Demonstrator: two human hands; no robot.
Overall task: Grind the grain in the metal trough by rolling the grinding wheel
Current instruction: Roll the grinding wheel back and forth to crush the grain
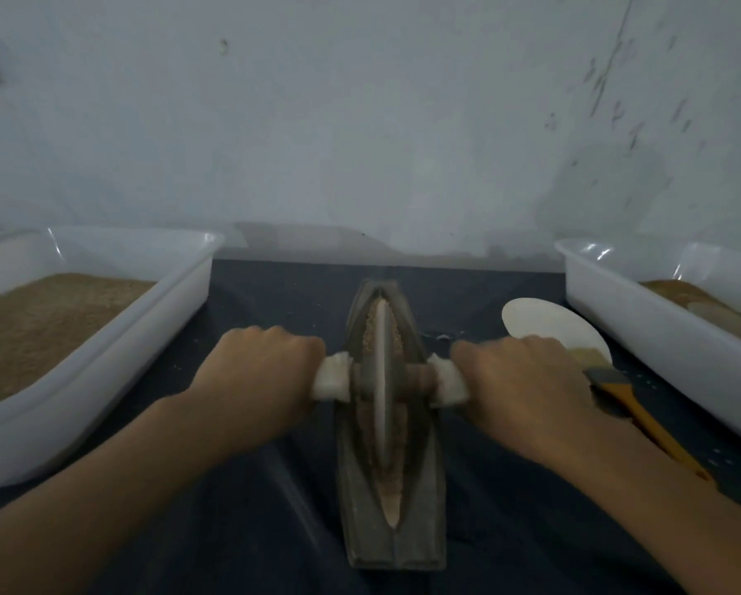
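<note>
Head view: left hand (pixel 259 371) and right hand (pixel 527 384) each clench around white-wrapped axle handle, grinding wheel (pixel 384 380) upright between them, seated in groove of metal trough (pixel 396 547). Judgement – press evenly on both handles, keep wheel vertical, roll full length of groove without tipping.

Grain (pixel 392 341) lies in groove ahead of hands and nearer body. Left tub (pixel 102 345) beyond left hand holds tan grain; right tub (pixel 660 332) beyond right hand – smaller brownish amount.

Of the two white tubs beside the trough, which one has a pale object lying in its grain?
The right tub: a pale rounded object lies on its grain near the edge of the picture. The left tub shows only an even bed of brown grain.
</note>
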